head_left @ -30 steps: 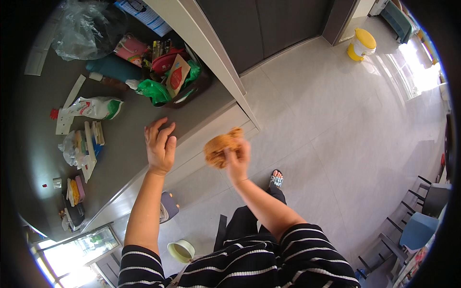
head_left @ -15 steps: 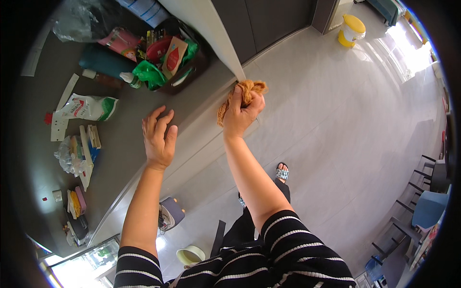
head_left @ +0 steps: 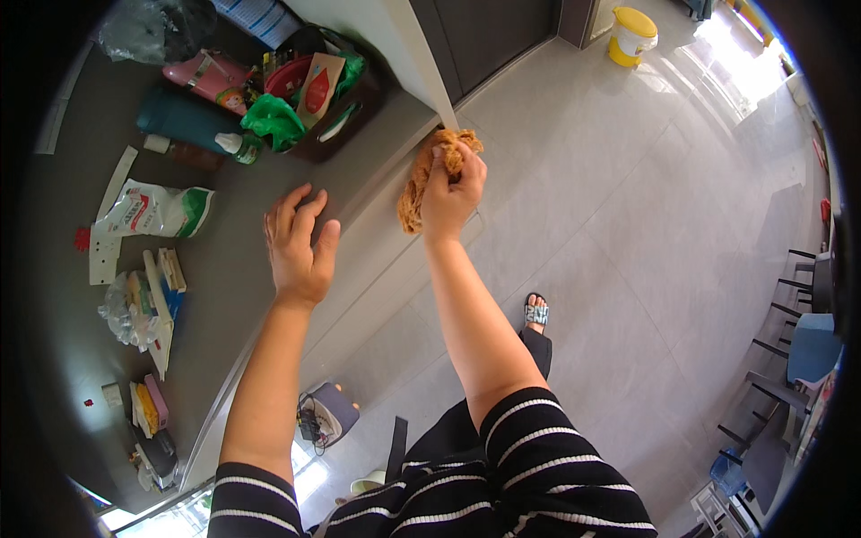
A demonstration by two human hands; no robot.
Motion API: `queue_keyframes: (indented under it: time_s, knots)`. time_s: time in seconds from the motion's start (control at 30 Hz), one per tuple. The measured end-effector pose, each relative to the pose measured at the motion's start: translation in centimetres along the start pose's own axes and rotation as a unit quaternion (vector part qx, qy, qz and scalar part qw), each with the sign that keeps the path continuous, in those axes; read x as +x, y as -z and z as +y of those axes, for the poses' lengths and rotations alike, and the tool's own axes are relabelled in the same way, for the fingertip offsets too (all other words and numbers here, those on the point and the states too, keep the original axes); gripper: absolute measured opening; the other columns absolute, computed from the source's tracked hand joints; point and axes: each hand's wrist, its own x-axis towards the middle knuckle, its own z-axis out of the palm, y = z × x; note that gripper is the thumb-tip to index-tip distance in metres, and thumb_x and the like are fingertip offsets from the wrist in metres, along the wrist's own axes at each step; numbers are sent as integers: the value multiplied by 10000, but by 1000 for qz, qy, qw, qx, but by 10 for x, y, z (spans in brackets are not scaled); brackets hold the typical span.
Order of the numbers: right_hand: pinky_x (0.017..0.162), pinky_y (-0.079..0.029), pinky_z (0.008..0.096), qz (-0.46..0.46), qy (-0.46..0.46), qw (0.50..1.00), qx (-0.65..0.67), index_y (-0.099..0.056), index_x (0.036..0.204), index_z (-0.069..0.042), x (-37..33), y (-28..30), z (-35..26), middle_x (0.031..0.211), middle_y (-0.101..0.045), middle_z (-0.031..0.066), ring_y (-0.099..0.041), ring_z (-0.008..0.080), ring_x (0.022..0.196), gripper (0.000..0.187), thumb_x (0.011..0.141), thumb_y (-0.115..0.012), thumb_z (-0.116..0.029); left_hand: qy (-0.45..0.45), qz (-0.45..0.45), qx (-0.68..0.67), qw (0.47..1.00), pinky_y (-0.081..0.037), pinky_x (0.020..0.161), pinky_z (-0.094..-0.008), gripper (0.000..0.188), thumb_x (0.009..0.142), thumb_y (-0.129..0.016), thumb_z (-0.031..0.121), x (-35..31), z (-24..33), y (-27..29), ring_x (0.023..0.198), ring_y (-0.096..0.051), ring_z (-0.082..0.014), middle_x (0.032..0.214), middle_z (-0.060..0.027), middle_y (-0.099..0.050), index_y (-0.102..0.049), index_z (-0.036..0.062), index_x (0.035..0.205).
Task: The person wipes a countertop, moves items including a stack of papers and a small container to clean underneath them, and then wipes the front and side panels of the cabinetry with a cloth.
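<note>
My right hand (head_left: 453,202) grips a bunched orange-brown cloth (head_left: 413,199), which hangs against the edge of the grey cabinet front beside the wall's corner. Part of the cloth bulges above my fingers and part droops to their left. My left hand (head_left: 300,247) is open over the grey countertop (head_left: 242,296), fingers spread and thumb apart; whether its fingertips touch the surface I cannot tell. Beyond it stands a dark basket (head_left: 345,125) filled with a green plastic bag (head_left: 273,124), a brown card packet (head_left: 318,90) and other small items.
Along the counter lie a white-and-green packet (head_left: 157,209), a small dropper bottle (head_left: 240,146), a pink case (head_left: 211,79) and several books (head_left: 161,300). A grey stool (head_left: 332,414) stands below the counter. Across the tiled floor are a yellow-lidded bucket (head_left: 632,38) and chairs (head_left: 812,345).
My right hand and the cloth have shifted slightly left and up along the edge, the cloth hanging lower. My left hand stays nearly in place. The view has turned a little.
</note>
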Motion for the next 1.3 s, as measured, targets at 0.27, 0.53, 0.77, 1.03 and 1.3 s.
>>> queue_keyframes:
  time_s: [0.27, 0.53, 0.77, 1.03, 1.3]
  knots:
    - [843, -478, 332, -55, -155, 986, 23, -675, 1043, -41, 9, 10, 2, 1011, -620, 124, -606, 237, 979, 221, 854, -696, -153, -4, 7, -10, 1000, -334, 1006, -473, 394, 928, -555, 358, 2, -1, 0, 1124, -468, -353, 1264, -158, -524, -620, 35, 1143]
    - [721, -493, 308, -89, -193, 977, 8, -677, 933, 3, 29, 17, -14, 829, -679, 71, -625, 171, 763, 197, 847, -687, -174, -7, 0, -8, 1000, -322, 1014, -489, 399, 914, -569, 349, 2, 0, -3, 1139, -465, -359, 1266, -160, -523, -616, 32, 1150]
    - [681, -464, 266, -65, -311, 944, 90, -660, 870, 7, 32, 17, -17, 775, -638, 17, -545, 104, 692, 149, 834, -690, -134, -13, -5, 1, 1000, -318, 1015, -491, 398, 910, -578, 345, 2, 2, 1, 1146, -470, -356, 1263, -163, -524, -612, 33, 1155]
    - [670, -475, 283, -52, -313, 948, 26, -662, 899, 8, 21, 23, 42, 796, -642, 30, -564, 111, 709, 163, 857, -684, -148, -15, -22, 11, 1000, -339, 1030, -460, 438, 954, -518, 364, 2, 1, 1, 1169, -471, -365, 1290, -191, -514, -599, 1, 1185]
    - [761, -487, 321, -34, -318, 947, 15, -614, 1046, -20, -85, 22, 79, 914, -656, 58, -590, 149, 828, 227, 928, -630, -212, -6, -22, 4, 1000, -331, 1029, -466, 446, 947, -528, 371, 3, 5, 0, 1171, -461, -368, 1298, -189, -510, -599, 1, 1186]
